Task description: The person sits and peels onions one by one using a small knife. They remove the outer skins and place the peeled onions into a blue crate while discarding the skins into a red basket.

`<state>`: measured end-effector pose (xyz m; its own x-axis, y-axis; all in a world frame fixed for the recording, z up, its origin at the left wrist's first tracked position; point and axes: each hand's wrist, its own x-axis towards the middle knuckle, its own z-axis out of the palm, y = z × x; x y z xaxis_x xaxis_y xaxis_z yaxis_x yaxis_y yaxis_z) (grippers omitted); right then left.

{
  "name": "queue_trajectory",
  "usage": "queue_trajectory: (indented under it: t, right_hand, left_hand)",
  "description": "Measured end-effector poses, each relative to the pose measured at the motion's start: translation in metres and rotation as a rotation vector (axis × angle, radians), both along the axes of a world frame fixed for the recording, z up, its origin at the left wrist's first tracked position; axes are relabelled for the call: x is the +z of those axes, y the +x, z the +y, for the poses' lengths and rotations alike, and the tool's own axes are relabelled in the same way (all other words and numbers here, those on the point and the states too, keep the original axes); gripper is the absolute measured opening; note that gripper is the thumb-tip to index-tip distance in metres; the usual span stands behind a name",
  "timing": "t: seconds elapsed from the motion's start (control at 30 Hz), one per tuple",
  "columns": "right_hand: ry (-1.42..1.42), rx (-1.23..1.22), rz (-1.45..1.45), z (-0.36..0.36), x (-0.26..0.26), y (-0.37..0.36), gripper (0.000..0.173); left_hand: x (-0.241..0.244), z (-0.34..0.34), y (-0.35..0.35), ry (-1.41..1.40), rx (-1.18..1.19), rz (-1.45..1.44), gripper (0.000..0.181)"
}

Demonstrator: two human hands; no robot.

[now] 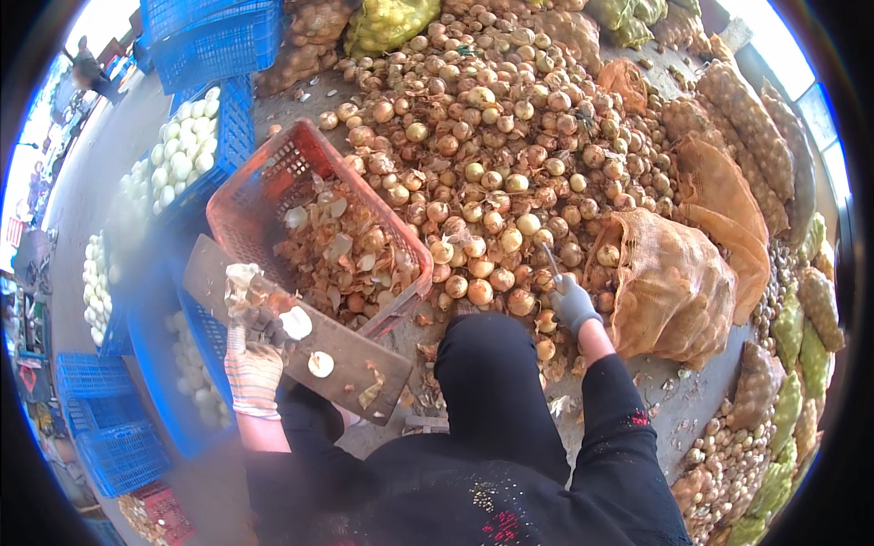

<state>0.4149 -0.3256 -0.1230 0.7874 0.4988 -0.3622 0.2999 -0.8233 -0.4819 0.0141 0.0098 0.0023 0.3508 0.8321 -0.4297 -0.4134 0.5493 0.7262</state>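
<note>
My left hand, in a striped glove with dark fingers, is over a wooden board. Its fingers touch a white onion piece, and papery onion skin lies just beyond them; whether they grip anything is unclear. A round cut onion slice and skin scraps rest farther down the board. My right hand, in a grey glove, holds a knife with its blade pointing away from me, above the near edge of a heap of unpeeled onions.
Beyond the board stands a red plastic crate with onion skins inside. At left, blue crates hold peeled white onions. An orange mesh sack of onions lies right of my right hand. More sacks line the right side.
</note>
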Motion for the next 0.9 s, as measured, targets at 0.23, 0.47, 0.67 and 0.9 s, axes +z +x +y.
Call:
queue_trajectory:
  t: [0.23, 0.47, 0.67, 0.9]
  right_hand:
    - [-0.065, 0.030, 0.011, 0.129, -0.043, 0.095, 0.029]
    - [-0.165, 0.046, -0.101, 0.254, -0.061, 0.187, 0.032]
    - [-0.584, 0.410, -0.179, 0.307, -0.101, 0.241, 0.031]
    - [0.186, -0.071, 0.433, 0.273, -0.087, 0.236, 0.024]
  left_hand:
    - [-0.007, 0.000, 0.042, 0.110, 0.021, 0.192, 0.053]
    - [0.000, 0.003, 0.077, 0.084, 0.151, 0.224, 0.028]
    - [-0.010, 0.019, 0.079, 0.124, 0.151, 0.413, 0.034]
    - [-0.019, 0.022, 0.080, 0.148, 0.133, 0.379, 0.038]
